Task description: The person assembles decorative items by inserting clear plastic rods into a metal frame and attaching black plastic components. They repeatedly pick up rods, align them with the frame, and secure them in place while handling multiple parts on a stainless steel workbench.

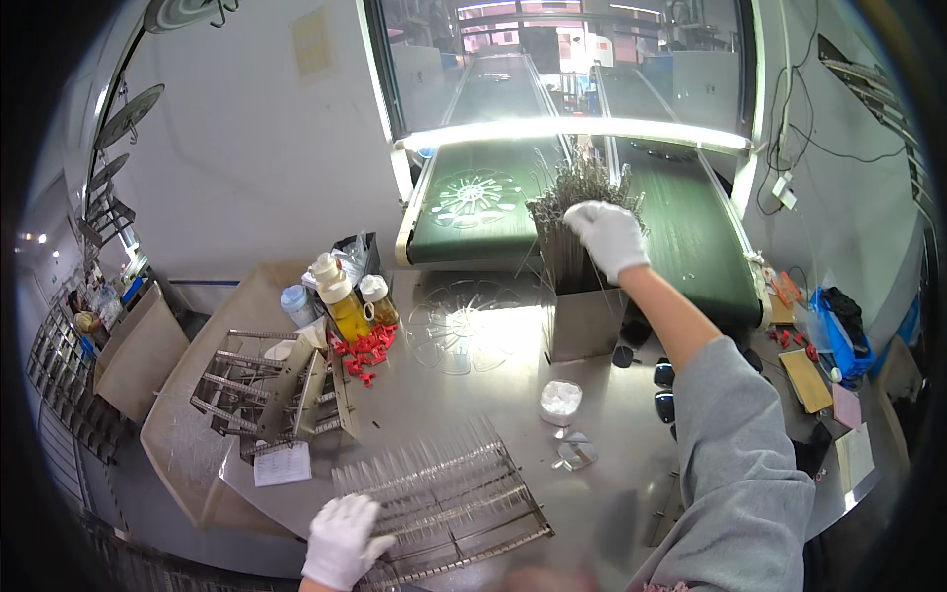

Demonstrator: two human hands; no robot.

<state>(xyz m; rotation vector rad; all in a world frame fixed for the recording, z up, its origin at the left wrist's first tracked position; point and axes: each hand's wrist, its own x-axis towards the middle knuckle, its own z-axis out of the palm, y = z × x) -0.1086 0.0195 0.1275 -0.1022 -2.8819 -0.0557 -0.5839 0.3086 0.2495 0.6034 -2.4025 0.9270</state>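
Observation:
My left hand [343, 543], in a white glove, rests at the left end of a metal wire rack [473, 508] on the near table, its thumb held apart from the fingers. Rows of thin clear plastic pieces [424, 464] stand upright in that rack. My right hand [609, 237], also gloved in white, reaches far forward onto a dense bundle of thin metal wires [582, 187] with bent tips. Its fingers curl down against the wires, and their tips are partly hidden. The bundle stands in a tall, open metal box [584, 326].
Two green conveyor belts [473, 242] run under a lit window behind the box. Bottles [340, 301], red clips [365, 350] and stacked metal racks [266, 390] stand left. A clear cup with white material [560, 402], dark lenses [664, 405] and a blue bin [838, 331] lie right.

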